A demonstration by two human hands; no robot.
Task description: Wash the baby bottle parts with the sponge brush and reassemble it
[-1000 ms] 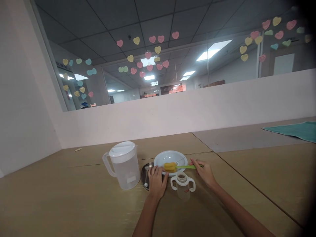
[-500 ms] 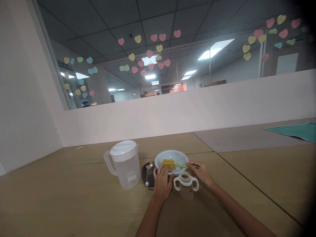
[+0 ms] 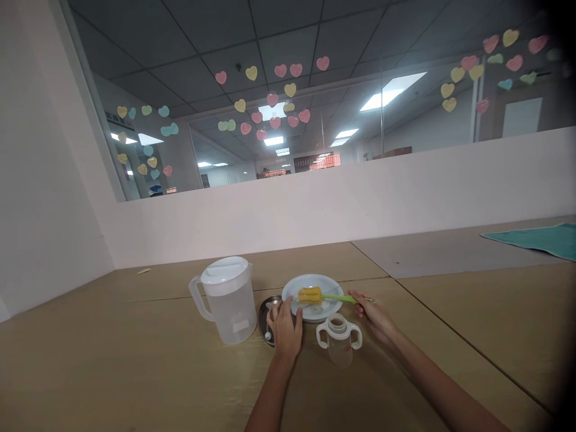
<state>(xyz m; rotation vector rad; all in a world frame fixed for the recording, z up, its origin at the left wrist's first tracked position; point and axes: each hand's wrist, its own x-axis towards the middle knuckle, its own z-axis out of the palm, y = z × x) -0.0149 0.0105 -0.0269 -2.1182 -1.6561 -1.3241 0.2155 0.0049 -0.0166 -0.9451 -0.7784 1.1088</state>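
My right hand [image 3: 374,315] grips the green handle of a bottle brush [image 3: 335,297] whose yellow sponge head hangs just over a white bowl [image 3: 315,311]. My left hand [image 3: 285,327] rests on the near left rim of that bowl, partly covering a small steel dish [image 3: 264,312] that holds a little white part. A clear baby bottle [image 3: 339,340] with two white handles and no cap stands upright in front of the bowl, between my hands.
A translucent plastic pitcher [image 3: 227,299] with a white lid stands left of the dish. A teal cloth [image 3: 535,239] lies at the far right of the wooden table [image 3: 135,366]. A low white wall with glass above runs behind.
The brush's sponge head has lifted slightly out of the bowl and shifted right. My left hand slid a little left along the bowl's rim. The bottle has not moved.
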